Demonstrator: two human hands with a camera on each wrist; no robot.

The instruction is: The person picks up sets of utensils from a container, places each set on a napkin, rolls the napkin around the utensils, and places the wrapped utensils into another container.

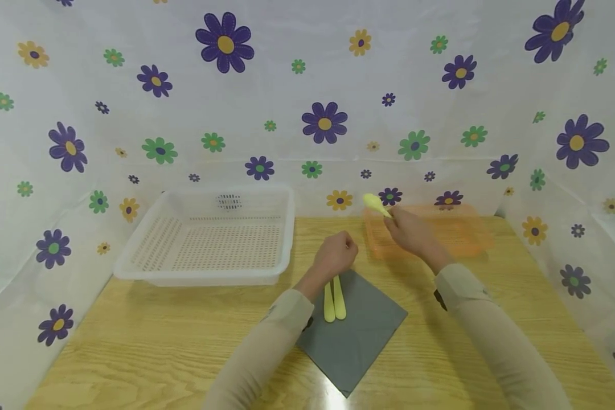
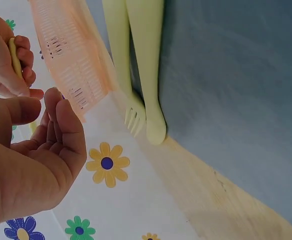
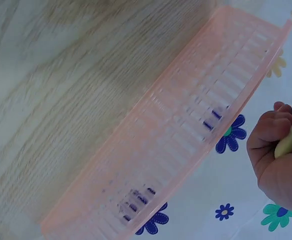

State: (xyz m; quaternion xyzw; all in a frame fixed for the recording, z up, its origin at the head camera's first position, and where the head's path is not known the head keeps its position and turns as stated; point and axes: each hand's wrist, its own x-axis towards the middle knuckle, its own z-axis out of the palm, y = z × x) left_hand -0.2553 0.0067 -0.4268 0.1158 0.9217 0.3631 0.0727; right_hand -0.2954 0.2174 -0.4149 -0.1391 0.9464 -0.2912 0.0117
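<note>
Yellow spoon (image 1: 373,201) is gripped in right hand (image 1: 410,230) near orange basket (image 1: 479,233); left hand (image 1: 334,254) curls loosely, holding nothing, above two yellow utensils (image 1: 340,304) on grey mat (image 1: 371,327); wood-grain table (image 1: 184,341) underneath, white basket (image 1: 205,278) left, flower-print sheeting (image 1: 287,94) behind and both sides.

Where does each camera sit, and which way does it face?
Head: worn on the head, facing forward and down; both sleeves, left hand, right hand, white basket and orange basket show.
Left wrist: on the left wrist, toward the fork and another utensil on the gray cloth; both hands show.
Right wrist: on the right wrist, toward the orange basket; the right hand shows, gripping a yellow utensil.
Shared: head and left wrist both show the cloth.
</note>
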